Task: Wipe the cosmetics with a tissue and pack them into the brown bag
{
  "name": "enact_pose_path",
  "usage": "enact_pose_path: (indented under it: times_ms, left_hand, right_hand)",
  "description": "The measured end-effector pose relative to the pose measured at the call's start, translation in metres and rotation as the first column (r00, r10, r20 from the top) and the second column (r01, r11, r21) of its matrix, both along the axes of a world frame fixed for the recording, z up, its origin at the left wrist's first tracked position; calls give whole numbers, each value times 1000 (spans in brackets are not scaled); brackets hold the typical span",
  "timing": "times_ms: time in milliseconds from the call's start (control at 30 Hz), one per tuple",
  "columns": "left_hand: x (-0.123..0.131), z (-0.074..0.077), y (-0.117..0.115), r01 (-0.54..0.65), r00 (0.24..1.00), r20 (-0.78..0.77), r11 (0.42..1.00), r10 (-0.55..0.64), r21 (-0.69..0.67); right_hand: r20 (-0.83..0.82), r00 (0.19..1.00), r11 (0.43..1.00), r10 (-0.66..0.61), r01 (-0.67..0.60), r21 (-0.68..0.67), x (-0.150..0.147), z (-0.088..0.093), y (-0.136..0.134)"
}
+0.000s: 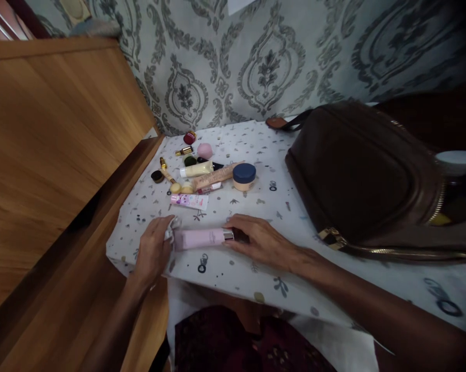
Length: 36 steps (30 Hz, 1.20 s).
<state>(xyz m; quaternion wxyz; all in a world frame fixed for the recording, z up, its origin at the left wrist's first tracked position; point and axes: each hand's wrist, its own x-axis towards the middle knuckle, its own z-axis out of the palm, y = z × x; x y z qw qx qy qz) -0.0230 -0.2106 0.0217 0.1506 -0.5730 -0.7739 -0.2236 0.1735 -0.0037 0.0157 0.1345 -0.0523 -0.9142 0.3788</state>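
A pale pink cosmetic tube (202,237) with a shiny silver band lies sideways just above the patterned cloth, between my two hands. My right hand (256,237) grips its banded end, with thumb and fingers closed on either side. At the other end, my left hand (153,248) is closed on a crumpled white wipe or tissue (172,227), pressed close to the tube's end. Whether the left fingers also touch the tube is hidden. Just beyond lies a small white and pink tube (189,201) with a printed picture.
Behind are a blue-lidded jar (244,175), a cream tube (196,169), a pink sponge (204,150), a dark red item (189,137) and several small cosmetics. A brown bag (357,175), unzipped, fills the right side. A wooden cabinet (62,129) stands left; patterned wallpaper rises behind.
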Motion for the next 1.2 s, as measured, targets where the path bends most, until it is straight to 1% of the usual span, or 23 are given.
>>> enact_pose_path:
  times_ms: [67,100,133,167,200,267,300,400,500,600,700,767,800,833,867,933,967,1000,1033,1067,1100,1133,1200]
  left_hand:
    - [16,9,20,67,998,16,997,-68,49]
    - [26,11,30,114,993,29,992,-115,46]
    - [37,13,41,171,985,13,985,-172,19]
    - [47,13,50,214,977,-8,976,-214,-41]
    - [56,12,59,230,971,-37,966,-236,-117]
    - [67,9,68,182,971,-114,960,-210,-214]
    - [67,7,69,149,970,-153,959,-189,-242]
    - [52,5,59,69,965,-230,966,-129,-251]
    - [26,3,38,-5,980,-197,975,-39,-221]
    - [8,-3,22,-41,999,-41,986,34,-160]
    - [3,-7,20,-78,979,187,996,86,-52]
    - [3,-5,24,-161,911,393,986,127,54]
    - [2,-2,27,-227,847,514,967,140,111]
    - [2,1,30,-312,759,636,934,136,174]
    - [1,5,32,-414,652,750,880,109,231]
    - [0,12,37,-611,419,908,734,-17,295]
    - [0,14,40,-681,317,943,666,-105,303]
    - [3,15,43,-722,241,951,618,-195,310]
    - [7,15,47,-726,196,942,606,-272,326]
    - [14,12,52,-701,173,929,622,-327,350]
    - [24,9,58,-654,174,912,648,-371,389]
    - [36,5,65,-562,192,902,710,-386,424]
    - [66,-4,81,-466,185,900,771,-395,435]
  right_hand:
    - [-25,1000,999,11,-13,-47,0,-2,0]
    - [-42,999,998,16,-19,-63,0,-3,-1]
    - [-59,998,997,19,-23,-69,0,-5,-1]
    - [-75,997,997,20,-25,-68,0,-6,-1]
    - [-85,996,998,21,-26,-63,0,-7,-2]
    - [-92,995,998,26,-31,-50,0,-9,-2]
    - [-93,995,998,30,-34,-48,-1,-9,-2]
    - [-100,994,998,34,-39,-46,-1,-9,-2]
    - [-88,996,998,29,-33,-46,-1,-8,-2]
    - [-73,997,998,21,-26,-62,-1,-7,-2]
    - [-71,997,993,-5,-4,-118,-1,-8,-2]
    - [-86,996,979,-26,8,-202,-2,-10,-2]
    - [-100,994,965,-41,14,-263,-3,-10,-2]
    - [-114,992,943,-63,22,-332,-4,-10,-3]
    - [-124,988,914,-88,31,-405,-5,-10,-3]
    - [-136,979,840,-149,53,-540,-6,-8,-3]
    - [-140,973,801,-181,63,-595,-7,-7,-3]
    - [-145,966,763,-213,72,-642,-8,-6,-2]
    - [-149,958,727,-245,80,-682,-9,-5,-1]
    - [-149,949,690,-278,90,-718,-10,-4,0]
    - [-144,940,655,-310,101,-749,-11,-4,1]
    - [-135,933,621,-335,111,-776,-12,-4,1]
    - [-123,930,582,-347,111,-806,-14,-5,0]
